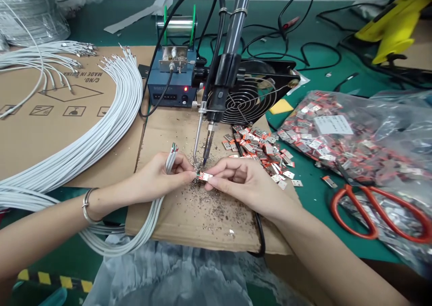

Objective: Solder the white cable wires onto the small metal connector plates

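My left hand is closed round a bundle of white cables and pinches the stripped end of one at its fingertips. My right hand pinches a small USB connector with a red-orange part, which meets the wire end between both hands. Just above the connector, the tip of the mounted soldering iron points down, with a thin metal feed tube beside it. Whether the tip touches the connector cannot be made out. Loose USB connectors lie piled to the right of the iron.
Behind are a blue solder feeder with a solder spool and a black fan. On the right lie a bag of connectors and red-handled scissors. More white cables curve across cardboard on the left.
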`<move>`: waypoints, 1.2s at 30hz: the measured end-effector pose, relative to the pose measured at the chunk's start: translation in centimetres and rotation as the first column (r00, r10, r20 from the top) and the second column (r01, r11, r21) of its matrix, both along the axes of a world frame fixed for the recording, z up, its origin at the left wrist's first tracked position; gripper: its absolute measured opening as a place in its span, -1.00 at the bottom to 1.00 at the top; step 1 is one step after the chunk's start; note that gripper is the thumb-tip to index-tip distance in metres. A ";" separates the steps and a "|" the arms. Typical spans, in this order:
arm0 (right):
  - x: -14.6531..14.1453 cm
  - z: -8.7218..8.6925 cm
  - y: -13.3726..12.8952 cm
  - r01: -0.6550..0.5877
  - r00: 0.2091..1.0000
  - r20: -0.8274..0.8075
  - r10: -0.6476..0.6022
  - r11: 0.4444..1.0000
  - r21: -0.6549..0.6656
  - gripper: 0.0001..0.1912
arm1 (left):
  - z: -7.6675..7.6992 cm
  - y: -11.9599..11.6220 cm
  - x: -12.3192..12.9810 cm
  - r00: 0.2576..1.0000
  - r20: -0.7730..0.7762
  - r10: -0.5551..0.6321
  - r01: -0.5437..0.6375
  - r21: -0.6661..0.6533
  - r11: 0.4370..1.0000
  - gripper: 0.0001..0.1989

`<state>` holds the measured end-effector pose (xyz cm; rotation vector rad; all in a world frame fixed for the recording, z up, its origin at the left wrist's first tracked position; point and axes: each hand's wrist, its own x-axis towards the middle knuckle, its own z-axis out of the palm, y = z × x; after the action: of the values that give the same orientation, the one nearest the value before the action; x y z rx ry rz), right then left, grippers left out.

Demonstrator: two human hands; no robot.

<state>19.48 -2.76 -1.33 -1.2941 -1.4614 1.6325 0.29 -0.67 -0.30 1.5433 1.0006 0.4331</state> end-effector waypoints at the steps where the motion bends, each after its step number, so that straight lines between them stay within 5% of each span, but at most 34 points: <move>1: 0.0 0.0 0.0 -0.005 1.000 -0.003 0.005 1.000 0.004 -0.86 | 0.1 0.1 0.0 1.000 0.001 -0.005 0.005 -0.014 1.000 -0.85; 36: 0.2 -0.1 -0.1 0.081 0.993 -0.085 -0.079 0.997 0.021 -0.91 | 0.4 0.1 0.5 0.998 -0.019 0.061 -0.062 -0.051 0.997 -0.87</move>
<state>19.66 -2.87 -1.38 -1.2390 -1.3581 1.5932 0.80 -0.57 0.08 1.4753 1.0674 0.4345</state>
